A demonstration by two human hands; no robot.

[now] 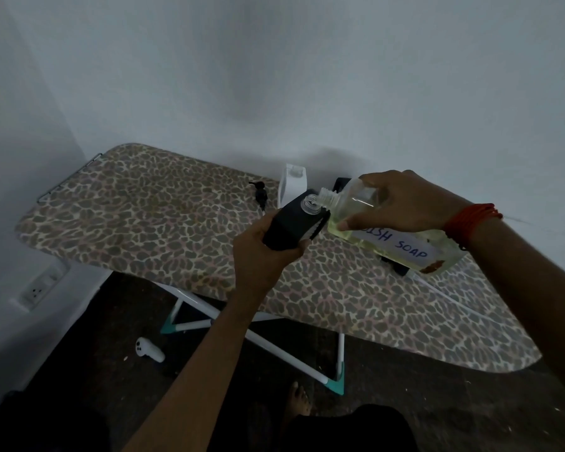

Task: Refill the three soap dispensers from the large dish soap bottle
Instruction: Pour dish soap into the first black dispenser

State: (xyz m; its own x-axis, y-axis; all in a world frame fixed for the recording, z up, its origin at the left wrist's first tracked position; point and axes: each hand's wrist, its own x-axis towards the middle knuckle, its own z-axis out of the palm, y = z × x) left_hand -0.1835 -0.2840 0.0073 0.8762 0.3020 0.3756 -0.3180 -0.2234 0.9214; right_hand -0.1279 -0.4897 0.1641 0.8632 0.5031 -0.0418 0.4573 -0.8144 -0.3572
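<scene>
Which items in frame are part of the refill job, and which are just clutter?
Part of the job:
- dish soap bottle, tilted in the right hand
- black dispenser, held in the left hand
- white dispenser, at the back
- pump head, lying on the ironing board

Lying about:
- white controller, on the floor
- wall socket

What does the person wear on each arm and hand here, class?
The left hand is ungloved, its wrist bare. The right hand is ungloved too, with a red thread band wound several times round the wrist. No sleeves show on either forearm.
</scene>
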